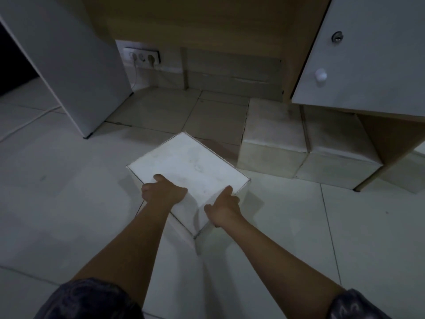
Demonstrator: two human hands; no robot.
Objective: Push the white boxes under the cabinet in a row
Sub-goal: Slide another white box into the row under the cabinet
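Both hands are on the near white box (188,166), which sits cornerwise on the floor about dead centre: left hand (161,191) has its thumb hooked over the top edge and its palm flat against the left-facing side, right hand (224,208) is pressed the same way on the right-facing side, thumb up on the rim. So neither is really clenched, more a flat-palmed hold on the box. It's a plain matte cardboard-looking cube with slightly scuffed faces and dark lines along the edges. Up at 2 o'clock two more white boxes (274,134) (338,143) sit touching side by side, the farther-right one tucked under the cabinet (368,65), which has smooth white doors, a round knob and wood-tone sides. Floor is glossy pale tile (69,192). At 11 o'clock there's a wall socket strip (141,56) with a cord hanging down.
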